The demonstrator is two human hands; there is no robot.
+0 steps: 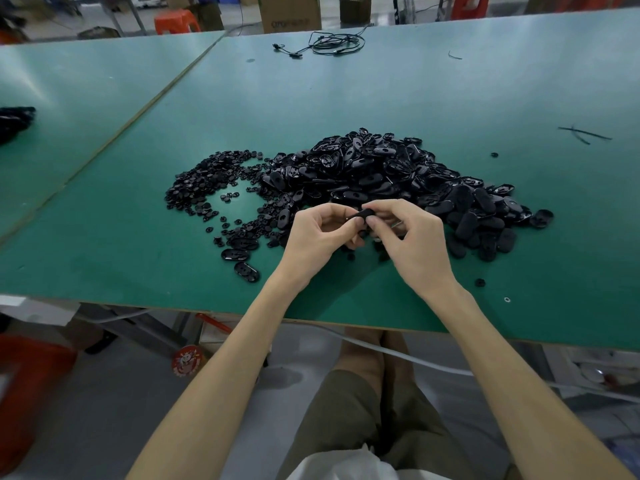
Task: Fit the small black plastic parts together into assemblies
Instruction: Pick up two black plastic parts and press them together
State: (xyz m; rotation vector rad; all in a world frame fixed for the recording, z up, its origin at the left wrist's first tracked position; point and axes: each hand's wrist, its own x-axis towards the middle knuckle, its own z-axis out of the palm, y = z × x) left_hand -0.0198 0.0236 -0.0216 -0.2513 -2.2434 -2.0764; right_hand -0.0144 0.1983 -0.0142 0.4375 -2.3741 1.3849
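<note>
Our left hand [322, 233] and right hand [412, 237] pinch one part [363, 213], presumably for mating; heap [381, 171] lies handy at twelve o'clock.

Colour check: black parts on a plain green table [485, 81].
The heap of oval shells [381, 168] is glossy black, and the small round pieces [204, 181] are black too. The part [364, 213] pinched between the left hand [318, 237] and right hand [412, 240] is black. The cable [332, 45] is black, the stool [176, 21] orange, the cardboard box [289, 12] brown and the shorts [349, 417] olive.
</note>
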